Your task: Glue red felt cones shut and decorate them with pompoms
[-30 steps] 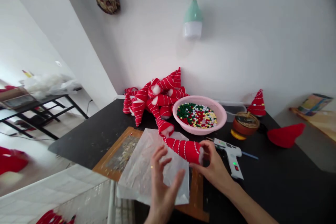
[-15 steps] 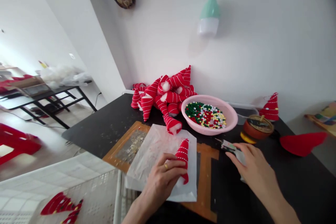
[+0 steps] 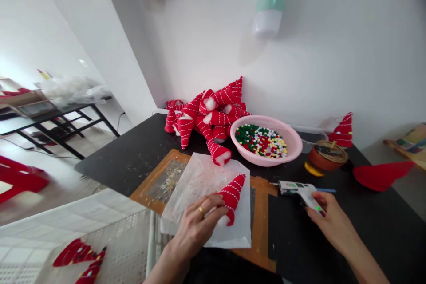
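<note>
My left hand [image 3: 196, 226] grips a red cone hat with white stripes [image 3: 232, 194] by its open white-stuffed end, holding it on a sheet of translucent paper [image 3: 199, 182]. My right hand [image 3: 328, 219] lies on the handle of a white glue gun [image 3: 299, 190] resting on the black table [image 3: 140, 155]; its fingers curl over the handle. Under the paper sits a wooden board [image 3: 262, 226].
A pile of striped red cones [image 3: 206, 115] lies at the wall. Beside it stands a pink basket [image 3: 266, 142] of coloured pompoms, a brown round tin [image 3: 325, 156], a single cone [image 3: 342, 131] and red felt [image 3: 379, 175]. A white crate [image 3: 109, 244] holds red pieces lower left.
My left hand took the cone from my right and tilted it on the paper. My right hand moved right and came down on the glue gun.
</note>
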`<control>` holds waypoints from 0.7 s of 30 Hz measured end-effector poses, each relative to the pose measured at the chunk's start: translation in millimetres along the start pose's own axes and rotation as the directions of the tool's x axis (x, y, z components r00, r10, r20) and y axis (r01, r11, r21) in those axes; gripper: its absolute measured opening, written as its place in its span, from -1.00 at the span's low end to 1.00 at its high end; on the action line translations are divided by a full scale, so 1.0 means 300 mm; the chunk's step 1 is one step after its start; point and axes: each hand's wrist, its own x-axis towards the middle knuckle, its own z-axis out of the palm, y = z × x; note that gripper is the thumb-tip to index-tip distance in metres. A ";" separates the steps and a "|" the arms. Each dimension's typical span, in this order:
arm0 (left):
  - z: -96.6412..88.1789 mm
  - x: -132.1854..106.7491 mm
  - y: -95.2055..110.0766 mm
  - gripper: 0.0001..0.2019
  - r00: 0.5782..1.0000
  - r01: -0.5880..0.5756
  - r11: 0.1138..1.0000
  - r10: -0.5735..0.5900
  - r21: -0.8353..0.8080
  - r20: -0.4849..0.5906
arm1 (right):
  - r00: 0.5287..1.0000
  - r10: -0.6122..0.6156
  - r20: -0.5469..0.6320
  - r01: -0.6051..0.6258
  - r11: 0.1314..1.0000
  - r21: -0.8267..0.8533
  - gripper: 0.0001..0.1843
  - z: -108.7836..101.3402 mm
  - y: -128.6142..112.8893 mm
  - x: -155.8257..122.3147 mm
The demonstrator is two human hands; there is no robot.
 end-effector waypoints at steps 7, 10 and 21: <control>0.043 -0.029 -0.001 -0.75 0.997 0.080 0.997 -0.080 0.007 0.001 | 0.987 0.158 0.011 -0.135 0.799 0.587 -0.22 0.017 -0.089 -0.092; 0.053 -0.021 0.000 -0.78 0.998 0.055 0.998 -0.056 -0.016 -0.039 | 0.989 0.144 0.014 -0.119 0.753 0.648 -0.29 0.010 -0.173 -0.105; 0.052 -0.024 0.007 -0.76 0.974 0.099 0.986 -0.068 0.133 -0.218 | 0.932 -0.178 0.316 -0.235 0.368 0.900 -0.47 -0.051 -0.435 -0.046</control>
